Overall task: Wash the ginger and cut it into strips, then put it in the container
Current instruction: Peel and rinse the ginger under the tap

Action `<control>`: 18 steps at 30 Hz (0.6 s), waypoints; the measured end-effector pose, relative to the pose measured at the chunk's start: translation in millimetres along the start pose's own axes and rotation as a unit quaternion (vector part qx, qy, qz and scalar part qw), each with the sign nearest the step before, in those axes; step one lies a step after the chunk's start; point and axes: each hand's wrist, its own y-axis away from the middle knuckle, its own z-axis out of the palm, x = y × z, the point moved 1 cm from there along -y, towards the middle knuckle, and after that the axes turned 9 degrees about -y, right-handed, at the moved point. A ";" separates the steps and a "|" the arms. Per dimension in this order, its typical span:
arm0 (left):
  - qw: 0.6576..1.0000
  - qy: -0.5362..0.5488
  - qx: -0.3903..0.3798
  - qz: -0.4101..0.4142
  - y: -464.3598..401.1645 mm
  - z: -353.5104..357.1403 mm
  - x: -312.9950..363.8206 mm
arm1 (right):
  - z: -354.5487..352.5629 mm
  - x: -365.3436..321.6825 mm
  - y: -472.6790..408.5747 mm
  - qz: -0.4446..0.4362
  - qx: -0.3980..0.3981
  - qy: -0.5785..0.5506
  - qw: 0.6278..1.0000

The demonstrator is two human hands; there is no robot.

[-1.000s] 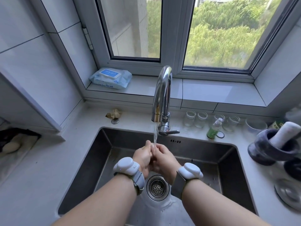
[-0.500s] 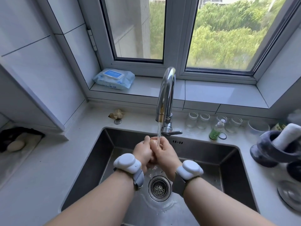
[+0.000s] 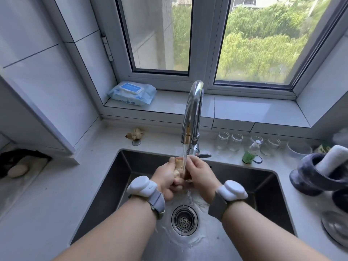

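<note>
Ginger [image 3: 179,167], gripped by left hand [image 3: 165,178] and right hand [image 3: 199,174], is best turned under the faucet [image 3: 192,113] stream at twelve o'clock.

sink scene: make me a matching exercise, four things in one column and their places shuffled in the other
Things:
1. beige knobbly ginger piece
2. blue soft wet-wipes pack
3. green plastic spray bottle
4. round steel drain strainer

Places:
A. on the windowsill
B. in the sink bottom
C. between both hands under the tap stream
D. on the counter right of the tap

Pairs: 1-C, 2-A, 3-D, 4-B
</note>
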 end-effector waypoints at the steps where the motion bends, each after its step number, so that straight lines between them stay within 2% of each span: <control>1: 1.000 0.027 -0.004 -0.013 -1.6 -2.1 0.8 | -1.3 -3.5 2.3 0.031 -0.048 -0.027 0.998; 3: 0.997 0.064 -0.009 -0.033 -6.1 -4.8 0.8 | -1.5 -3.4 6.6 0.056 -0.113 -0.049 0.991; 5: 0.996 0.073 -0.018 -0.040 -6.7 -4.7 1.1 | -3.3 2.9 7.5 0.030 -0.102 -0.023 0.994; 9: 0.999 0.025 -0.034 -0.018 2.4 7.6 0.7 | -1.8 10.3 5.6 -0.041 -0.006 -0.009 0.999; 12: 0.998 0.035 -0.043 -0.019 4.2 17.7 -4.5 | -7.3 10.4 -2.1 -0.118 0.111 0.106 0.981; 15: 0.997 0.052 -0.050 -0.027 1.0 14.0 -5.8 | -12.0 8.0 -3.6 -0.086 0.112 0.088 0.986; 18: 0.999 0.032 -0.026 -0.003 -1.1 11.6 -5.0 | -5.9 7.3 -1.2 -0.016 0.086 -0.007 0.996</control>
